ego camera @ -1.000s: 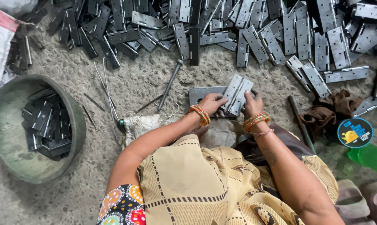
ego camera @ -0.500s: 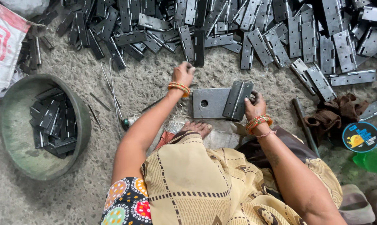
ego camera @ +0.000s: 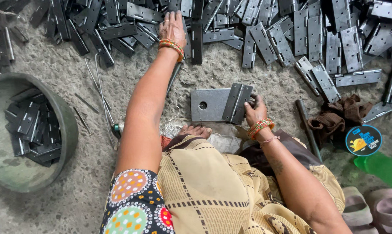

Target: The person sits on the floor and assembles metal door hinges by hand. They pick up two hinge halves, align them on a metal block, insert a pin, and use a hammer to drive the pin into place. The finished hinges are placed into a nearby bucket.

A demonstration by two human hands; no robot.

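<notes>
My left hand (ego camera: 172, 28) stretches far forward and lies palm-down on the heap of grey metal hinges (ego camera: 265, 26) at the top of the view, fingers spread over them; whether it grips one I cannot tell. My right hand (ego camera: 254, 110) holds a folded metal hinge (ego camera: 236, 103) by its right edge. That hinge rests on a flat grey steel plate with a round hole (ego camera: 207, 105) on the concrete floor in front of my knees. Bangles circle both wrists.
A round green basin (ego camera: 64, 130) at the left holds several dark hinges. Thin metal rods (ego camera: 96, 82) lie on the floor beside my left arm. A brown cloth (ego camera: 334, 119), a dark bar (ego camera: 306, 130), a round tin lid (ego camera: 363, 140) and sandals (ego camera: 373, 210) are at the right.
My left hand has left the plate and reached forward up to the hinge heap. My right hand has stayed on the hinge at the plate.
</notes>
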